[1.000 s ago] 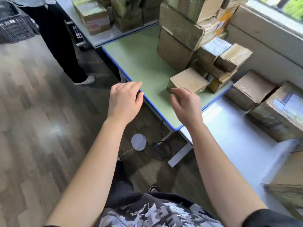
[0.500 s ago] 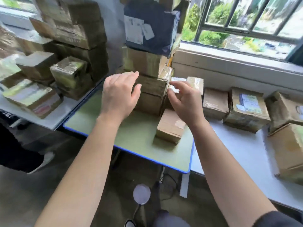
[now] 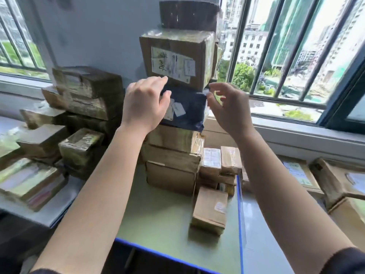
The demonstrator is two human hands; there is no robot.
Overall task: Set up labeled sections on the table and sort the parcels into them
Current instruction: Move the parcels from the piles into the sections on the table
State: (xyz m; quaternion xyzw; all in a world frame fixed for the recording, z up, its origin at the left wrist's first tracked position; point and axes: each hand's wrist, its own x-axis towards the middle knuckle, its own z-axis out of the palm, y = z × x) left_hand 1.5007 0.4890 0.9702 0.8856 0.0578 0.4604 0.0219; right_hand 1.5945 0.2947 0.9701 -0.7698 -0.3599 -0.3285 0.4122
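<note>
Left grip was open: fingers near straight, relaxed, holding nothing. It hung in front of the left side of the blue parcel, fingertips up near the bottom edge of the labelled box. Contact with either: couldn't tell.

Right grip was also open, fingers loosely curled, thumb and forefinger spread, nothing in it. It sat at the blue parcel's right edge. Touching or just beside it: couldn't tell.

Stack stood at the far edge of the green bench, nearer its far right corner. Bottom up: several brown boxes, the blue parcel, the labelled box, then a dark box on top. Blue parcel overhung the boxes under it a bit on the right.

Small box lay along the green bench's right edge, in front of the stack and apart from it. Two small taped boxes sat touching each other, just beside the stack on its right.

Left bench carried a pile of boxes, stacked several high toward its far edge. Right bench carried more boxes along its far side.
</note>
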